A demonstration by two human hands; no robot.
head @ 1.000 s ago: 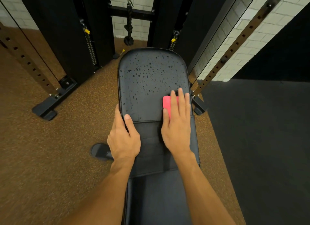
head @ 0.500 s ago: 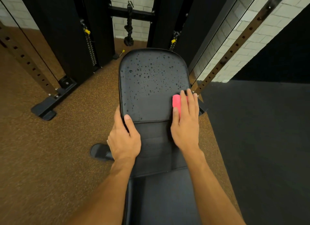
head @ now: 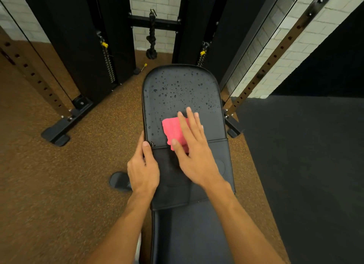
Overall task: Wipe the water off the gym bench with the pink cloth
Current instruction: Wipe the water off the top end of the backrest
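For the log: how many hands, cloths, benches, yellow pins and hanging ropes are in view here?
hands: 2, left hand and right hand
cloth: 1
bench: 1
yellow pins: 3
rope: 1
Total: 8

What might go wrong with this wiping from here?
The pink cloth is small and only pressed under a flat right hand, so it may slip out or bunch up. Many drops sit on the far part of the gym bench; short strokes might miss them, or push water over the edge onto the floor.
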